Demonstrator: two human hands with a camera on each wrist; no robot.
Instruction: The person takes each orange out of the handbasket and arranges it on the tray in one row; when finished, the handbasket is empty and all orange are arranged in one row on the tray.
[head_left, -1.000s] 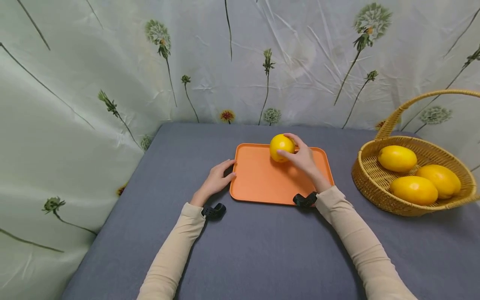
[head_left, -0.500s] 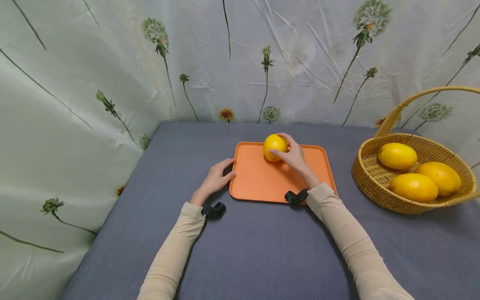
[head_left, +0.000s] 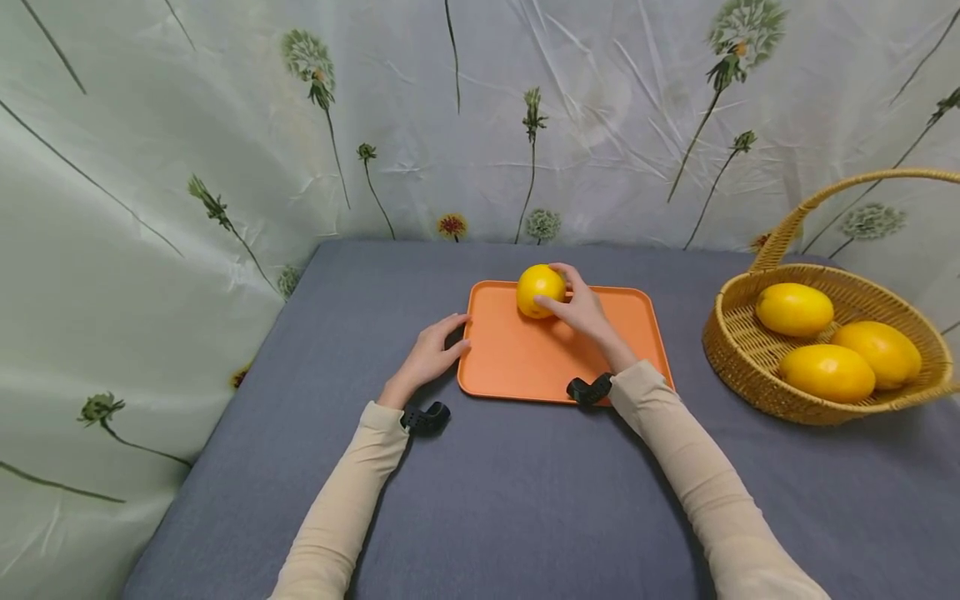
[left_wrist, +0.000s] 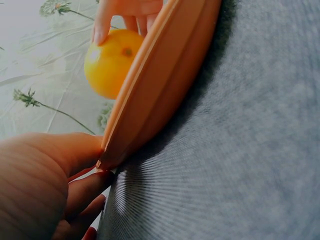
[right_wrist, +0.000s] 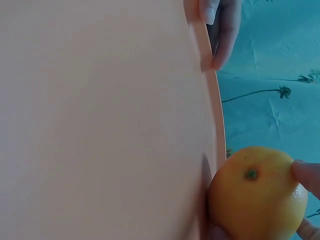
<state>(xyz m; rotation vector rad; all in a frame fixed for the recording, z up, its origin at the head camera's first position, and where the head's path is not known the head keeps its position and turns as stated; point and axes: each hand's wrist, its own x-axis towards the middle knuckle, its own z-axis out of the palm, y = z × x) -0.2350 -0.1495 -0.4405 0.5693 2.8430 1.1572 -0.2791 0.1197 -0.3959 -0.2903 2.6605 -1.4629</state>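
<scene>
My right hand (head_left: 583, 310) holds a round orange (head_left: 540, 291) between thumb and fingers, at the back part of an orange tray (head_left: 517, 367). A small green stem mark shows on the orange (right_wrist: 250, 200) in the right wrist view. Whether its underside touches the tray I cannot tell. My left hand (head_left: 427, 354) lies at the tray's left edge, thumb and fingertips spread along the rim and touching it. From the left wrist, the tray's outer wall (left_wrist: 160, 80) hides part of the orange (left_wrist: 107, 65).
To the right stands a wicker basket (head_left: 738, 379) with a tall handle, holding 3 yellow oval fruits (head_left: 827, 373). A grey-blue cloth (head_left: 510, 500) covers the table. A flower-printed curtain (head_left: 600, 125) hangs behind and along the left side.
My right hand has carried the orange leftward over the tray, more slowly in the last half second. The left hand keeps its place at the rim.
</scene>
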